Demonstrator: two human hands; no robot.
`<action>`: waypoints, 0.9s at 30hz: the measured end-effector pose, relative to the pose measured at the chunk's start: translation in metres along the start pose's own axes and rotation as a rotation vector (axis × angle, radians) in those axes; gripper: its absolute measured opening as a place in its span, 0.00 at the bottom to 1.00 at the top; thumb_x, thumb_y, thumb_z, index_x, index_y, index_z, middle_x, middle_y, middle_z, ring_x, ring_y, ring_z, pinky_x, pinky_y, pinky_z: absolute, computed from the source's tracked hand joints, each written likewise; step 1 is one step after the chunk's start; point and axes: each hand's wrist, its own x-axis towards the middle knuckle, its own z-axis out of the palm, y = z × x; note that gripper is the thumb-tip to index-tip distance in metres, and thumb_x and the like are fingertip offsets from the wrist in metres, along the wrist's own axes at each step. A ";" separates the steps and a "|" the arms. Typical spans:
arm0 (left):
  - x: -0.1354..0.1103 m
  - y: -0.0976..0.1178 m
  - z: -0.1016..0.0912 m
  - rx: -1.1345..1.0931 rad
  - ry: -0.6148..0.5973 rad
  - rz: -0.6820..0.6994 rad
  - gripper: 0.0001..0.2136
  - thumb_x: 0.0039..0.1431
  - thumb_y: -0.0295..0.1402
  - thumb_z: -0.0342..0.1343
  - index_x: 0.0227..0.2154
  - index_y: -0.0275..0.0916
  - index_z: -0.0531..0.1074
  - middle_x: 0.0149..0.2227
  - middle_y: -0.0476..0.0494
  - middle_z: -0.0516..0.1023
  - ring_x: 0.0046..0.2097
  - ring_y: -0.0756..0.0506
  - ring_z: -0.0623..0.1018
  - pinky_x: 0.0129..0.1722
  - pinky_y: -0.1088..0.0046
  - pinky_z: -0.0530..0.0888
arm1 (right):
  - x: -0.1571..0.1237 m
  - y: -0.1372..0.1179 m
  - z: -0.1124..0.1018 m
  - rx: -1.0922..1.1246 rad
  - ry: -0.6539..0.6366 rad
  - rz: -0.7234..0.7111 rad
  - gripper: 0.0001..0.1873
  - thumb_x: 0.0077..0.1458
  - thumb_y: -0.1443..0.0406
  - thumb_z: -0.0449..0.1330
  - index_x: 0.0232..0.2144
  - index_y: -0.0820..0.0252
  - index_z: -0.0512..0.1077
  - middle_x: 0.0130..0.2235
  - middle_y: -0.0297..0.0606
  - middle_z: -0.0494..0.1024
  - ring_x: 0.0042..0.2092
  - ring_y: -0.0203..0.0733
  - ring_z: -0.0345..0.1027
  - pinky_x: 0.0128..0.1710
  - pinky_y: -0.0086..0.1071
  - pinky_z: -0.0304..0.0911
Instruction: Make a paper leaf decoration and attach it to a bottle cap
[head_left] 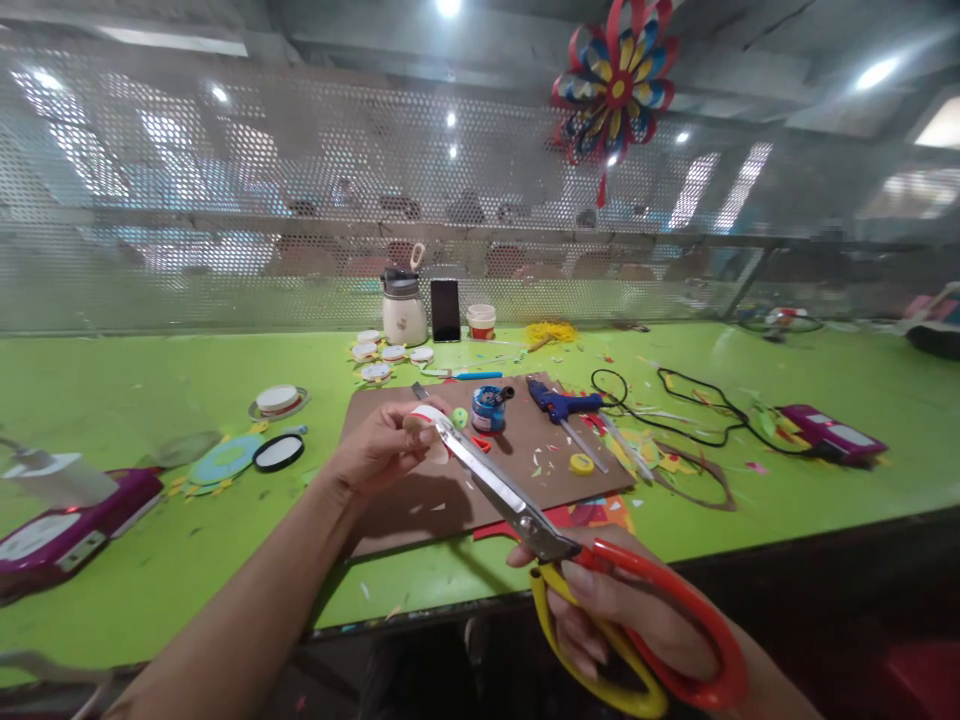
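Observation:
My left hand (379, 445) is closed, pinching a small red-and-white strip or disc (426, 411), perhaps paper, above a brown board (397, 515). Large scissors (501, 492) with one red and one yellow handle are in my right hand (637, 610), its fingers through the loops. Their blades look nearly closed, and the tips meet the red-and-white piece. Beyond them on the board stands a small blue jar (488, 410) with a dark brush or stick in its mouth. A blue glue gun (561, 402) lies to its right, near a yellow ring (581, 464).
Paper scraps litter the green table (750, 370). Purple power strips stand at left (82, 530) and right (832, 435), the right one with a black cord. At the back are a white jug (403, 315), a phone (445, 310) and a cup (481, 322), before a perforated metal screen (300, 180).

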 end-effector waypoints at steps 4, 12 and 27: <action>0.000 -0.001 -0.002 0.013 -0.016 0.008 0.11 0.41 0.32 0.69 0.29 0.32 0.78 0.30 0.44 0.75 0.27 0.51 0.74 0.27 0.77 0.72 | 0.001 0.001 -0.003 0.010 -0.043 0.037 0.18 0.62 0.55 0.55 0.43 0.66 0.72 0.24 0.30 0.62 0.24 0.30 0.59 0.25 0.28 0.56; -0.001 -0.002 -0.004 0.013 -0.018 -0.008 0.13 0.40 0.32 0.69 0.30 0.32 0.78 0.28 0.45 0.74 0.27 0.50 0.75 0.29 0.75 0.74 | -0.005 -0.001 -0.008 -0.211 0.028 0.096 0.24 0.61 0.51 0.54 0.26 0.65 0.72 0.22 0.32 0.63 0.24 0.31 0.57 0.25 0.28 0.53; -0.003 0.002 -0.002 0.025 -0.081 -0.016 0.13 0.43 0.33 0.68 0.32 0.31 0.78 0.28 0.41 0.77 0.28 0.47 0.78 0.28 0.75 0.73 | -0.023 -0.007 0.002 -0.317 0.291 0.047 0.16 0.55 0.51 0.60 0.35 0.58 0.73 0.29 0.36 0.67 0.30 0.38 0.59 0.32 0.33 0.58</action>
